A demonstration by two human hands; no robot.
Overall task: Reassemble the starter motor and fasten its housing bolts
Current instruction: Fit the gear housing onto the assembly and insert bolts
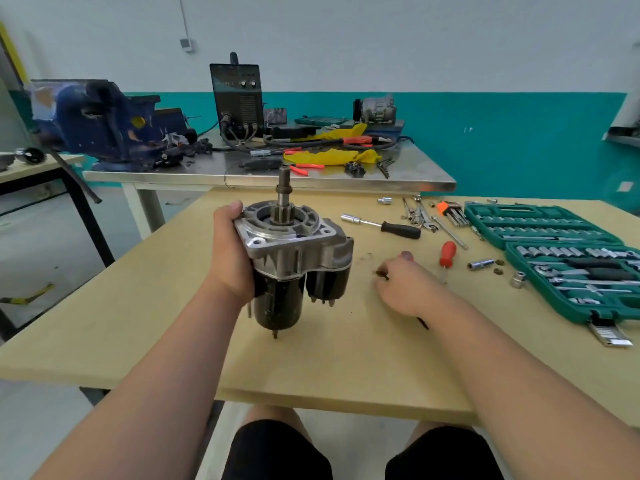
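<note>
Aluminium end up, your left hand (230, 258) grips the starter motor (294, 261) — underside free for fastening. Your right hand (407, 285) pinches a thin dark rod (422, 322) — likely a bolt

Head-height view, forward and down.

Left hand (230, 258) fingers hidden behind starter motor (294, 258). Right hand (408, 289) grips a thin dark rod (423, 323), mostly covered by palm and wrist; only its ends show. Socket set case (571, 315) cut off at right edge. Vise (104, 123) blurred. Small bits (498, 266) beside the case too small to identify.
</note>
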